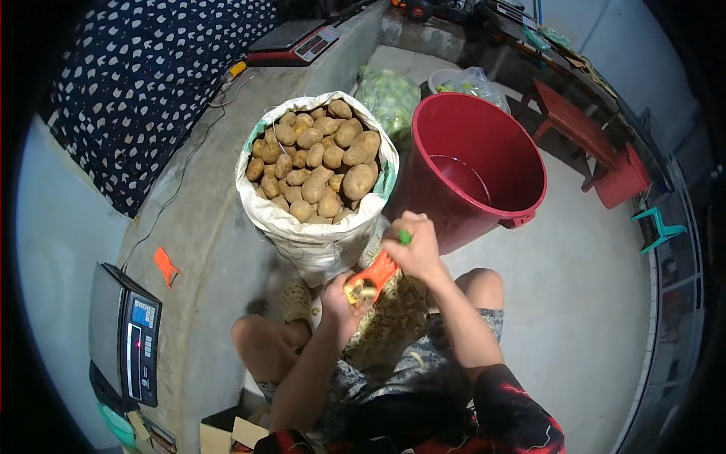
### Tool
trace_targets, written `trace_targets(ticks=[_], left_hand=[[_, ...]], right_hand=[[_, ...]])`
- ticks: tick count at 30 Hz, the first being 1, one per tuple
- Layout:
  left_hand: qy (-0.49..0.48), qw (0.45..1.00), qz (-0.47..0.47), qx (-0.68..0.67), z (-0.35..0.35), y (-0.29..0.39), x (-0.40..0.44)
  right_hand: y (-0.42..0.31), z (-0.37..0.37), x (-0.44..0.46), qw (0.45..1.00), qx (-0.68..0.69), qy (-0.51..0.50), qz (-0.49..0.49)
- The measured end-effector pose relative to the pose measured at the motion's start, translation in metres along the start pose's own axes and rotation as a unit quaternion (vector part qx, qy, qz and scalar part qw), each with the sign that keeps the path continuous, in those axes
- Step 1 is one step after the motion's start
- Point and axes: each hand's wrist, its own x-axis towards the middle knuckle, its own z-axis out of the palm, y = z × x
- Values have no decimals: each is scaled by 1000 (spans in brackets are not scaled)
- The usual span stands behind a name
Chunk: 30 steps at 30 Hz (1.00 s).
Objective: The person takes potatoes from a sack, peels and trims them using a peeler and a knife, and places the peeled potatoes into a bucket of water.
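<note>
1. Head view, nearest the camera: black sleeve with red streaks [518, 408]; below it, patterned grey shorts [333, 386], knees apart.
2. Right hand [412, 244]: grip clenched on an orange peeler [383, 266]; a bit of green [404, 237] shows at the fist.
3. Left hand [339, 306]: grip closed round a potato [351, 293], pale yellow flesh showing. Potato sits at the peeler's head, between the hands; exact blade contact hard to tell.
4. Under the hands, between the legs: heap of pale peelings [393, 325]. Light-coloured clog [296, 301] on the foot to the left.
5. Just beyond: white woven sack [265, 216], mouth rolled back, full of brown unpeeled potatoes [311, 159]. Beside it on the right, big red tub [454, 216], some liquid visible at the bottom.
6. Behind these two: clear bag of green produce [388, 98].
7. Left, on concrete ledge [197, 197]: dark scale [141, 344] with lit panel, orange object [165, 265], red scale [295, 45] farther off.
8. Far right: red bench [567, 121], teal stool [656, 229] on pale floor.
</note>
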Motion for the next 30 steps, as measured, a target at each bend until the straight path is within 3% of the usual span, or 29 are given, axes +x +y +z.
trace_targets(ticks=[2, 4, 6, 8, 9, 12, 14, 15, 18, 20, 22, 24, 26, 30], left_hand=[[87, 996, -2, -20, 25, 8, -15], [76, 996, -30, -23, 10, 9, -9], [-63, 997, -39, -31, -17, 1, 6], [-84, 995, -38, -29, -16, 2, 7], [-36, 999, -37, -12, -5, 5, -1], [54, 998, -17, -19, 20, 9, -19], [-16, 999, 24, 34, 9, 7, -12], [30, 999, 20, 15, 9, 8, -8], [1, 997, 54, 57, 12, 10, -10], [-12, 997, 50, 53, 10, 4, -5], [64, 997, 12, -38, 29, 7, -15], [58, 997, 8, -55, 31, 12, -21], [-61, 997, -10, -47, 11, 10, -10], [-92, 994, 8, -59, 4, 8, -6]], right_hand=[[-27, -10, 3, 987, -51, 18, -151], [2, -6, 9, 991, -76, 47, -102], [27, -3, 12, 989, -106, 79, -61], [36, 2, 7, 997, -18, 74, -10], [4, -7, 6, 995, 35, 61, -71], [-28, -7, 3, 969, -52, 82, -226], [-2, 0, 9, 980, -32, 97, -173], [4, -1, 14, 986, -15, 113, -123], [7, 1, 9, 994, 39, 85, -60], [2, 1, 6, 993, 43, 83, -65], [-2, 1, 7, 996, 14, 77, -52], [4, 4, 5, 996, -6, 74, -42], [5, 2, 5, 997, -16, 69, -22], [-2, 5, 4, 998, -3, 57, -34]])
